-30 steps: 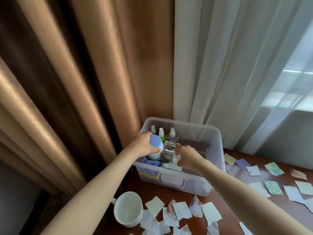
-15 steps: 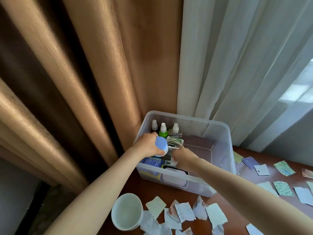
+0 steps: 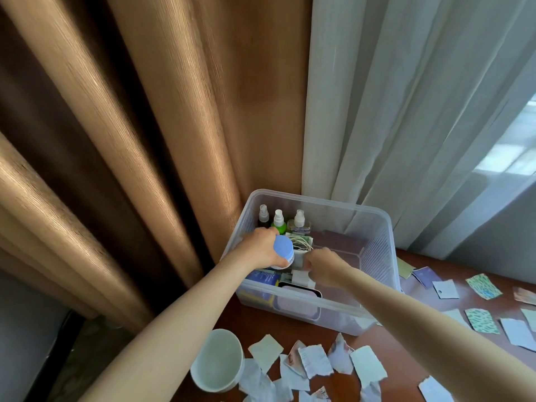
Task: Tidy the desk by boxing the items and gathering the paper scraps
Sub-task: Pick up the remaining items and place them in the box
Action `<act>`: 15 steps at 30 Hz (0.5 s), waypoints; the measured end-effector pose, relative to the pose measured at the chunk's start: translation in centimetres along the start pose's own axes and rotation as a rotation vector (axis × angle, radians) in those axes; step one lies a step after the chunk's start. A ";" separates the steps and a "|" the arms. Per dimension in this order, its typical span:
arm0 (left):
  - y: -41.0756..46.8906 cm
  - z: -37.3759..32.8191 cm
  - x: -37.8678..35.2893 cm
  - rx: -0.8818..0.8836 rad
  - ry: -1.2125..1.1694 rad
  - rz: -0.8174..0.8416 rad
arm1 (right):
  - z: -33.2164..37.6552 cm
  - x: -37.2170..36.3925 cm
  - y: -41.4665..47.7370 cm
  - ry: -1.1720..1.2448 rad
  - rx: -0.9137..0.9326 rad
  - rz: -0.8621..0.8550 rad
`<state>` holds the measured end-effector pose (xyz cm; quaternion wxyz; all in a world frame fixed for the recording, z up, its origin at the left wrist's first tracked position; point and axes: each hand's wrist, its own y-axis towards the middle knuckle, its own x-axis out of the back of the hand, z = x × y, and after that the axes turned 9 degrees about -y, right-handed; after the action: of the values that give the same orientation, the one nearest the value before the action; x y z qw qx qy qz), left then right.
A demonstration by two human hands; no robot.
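**Both arms extended, hands close together**

The left hand (image 3: 261, 247) is curled in a grasp, fingers (image 3: 282, 262) wrapped closed. Just beside those fingers, the right hand (image 3: 322, 266) bends downward, its fingers hidden beneath the knuckles.

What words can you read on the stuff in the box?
None can be read.
Blue-capped bottle in the left hand: label print too blurred.
Blue packet in the clear box: print too small.
Three spray bottles: no readable labels.

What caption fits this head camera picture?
Left hand lowers a blue-capped bottle into the clear box.
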<state>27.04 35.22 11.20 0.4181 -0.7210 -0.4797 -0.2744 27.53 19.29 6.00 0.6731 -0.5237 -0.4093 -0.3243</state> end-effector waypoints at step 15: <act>3.6 -6.4 -3.3 -0.156 0.005 -0.011 | -5.0 4.0 -1.7 1.363 -0.302 0.148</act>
<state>29.08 27.51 10.55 0.3603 -0.7481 -0.4597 -0.3150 28.91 13.98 9.76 0.7200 -0.3179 0.1898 -0.5870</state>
